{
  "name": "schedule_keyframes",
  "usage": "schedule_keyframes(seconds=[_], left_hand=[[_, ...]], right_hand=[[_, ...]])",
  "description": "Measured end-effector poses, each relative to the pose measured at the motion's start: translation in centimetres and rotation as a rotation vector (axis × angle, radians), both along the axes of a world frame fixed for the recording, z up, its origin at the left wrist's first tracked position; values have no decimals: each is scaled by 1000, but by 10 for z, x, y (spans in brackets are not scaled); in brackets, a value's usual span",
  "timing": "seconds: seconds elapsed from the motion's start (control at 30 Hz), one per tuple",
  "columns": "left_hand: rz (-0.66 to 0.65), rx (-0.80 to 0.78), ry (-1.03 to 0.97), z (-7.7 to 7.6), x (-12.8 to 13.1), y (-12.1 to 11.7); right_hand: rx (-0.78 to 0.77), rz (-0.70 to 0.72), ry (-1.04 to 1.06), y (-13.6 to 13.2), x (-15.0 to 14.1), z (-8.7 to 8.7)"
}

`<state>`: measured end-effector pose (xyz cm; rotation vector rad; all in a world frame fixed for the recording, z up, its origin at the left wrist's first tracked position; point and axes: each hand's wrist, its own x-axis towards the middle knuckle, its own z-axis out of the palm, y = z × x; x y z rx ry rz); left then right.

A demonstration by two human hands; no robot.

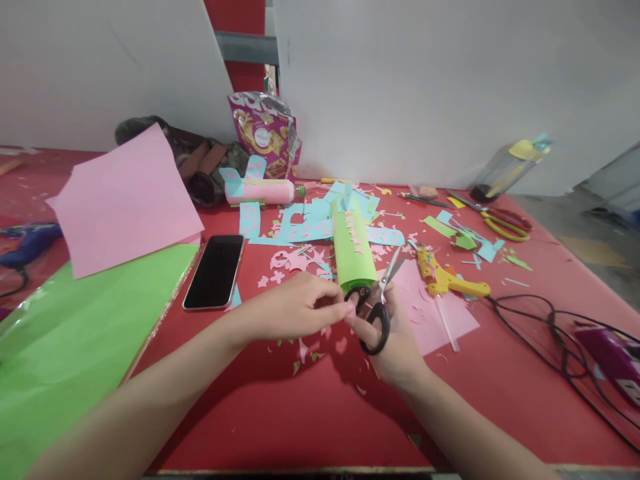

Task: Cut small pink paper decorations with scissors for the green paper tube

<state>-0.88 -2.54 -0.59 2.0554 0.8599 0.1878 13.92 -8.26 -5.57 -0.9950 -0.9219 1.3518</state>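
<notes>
Bare forearms [150,400] reach in from the near edge of a red-topped table [280,427], and I see both hands meet just right of the middle. My right hand [395,340] grips scissors with silver blades and black plastic loop handles [379,328], blades angled up and away from me. My left hand [305,303] curls, its thumb and forefinger converging on my right thumb; something small and pink shows there, but I cannot tell whether the left holds it.

Straight beyond the fingertips lies the green paper-wrapped cylinder with a row of pink cut-outs [353,247]. Its long axis runs away from me, the far end leaning slightly left, the near end toward the hands. In my view one scissor loop overlaps that near end, so the fingertips of both hands look about equally near; whether anything touches it, I cannot tell.
</notes>
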Motion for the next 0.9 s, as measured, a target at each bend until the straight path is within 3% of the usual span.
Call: schedule_keyframes(seconds=[0.13,0.47,0.77,0.9], left_hand=[[-50,34,14,0,2,-1],[37,52,-12,-3,3,-1],[304,205,-177,8,-9,9],[310,216,-179,11,-13,10]], right_hand=[[1,-25,26,0,0,-2],[-23,1,26,-2,-1,1],[-7,313,-14,-4,0,4],[8,437,15,-5,0,6]])
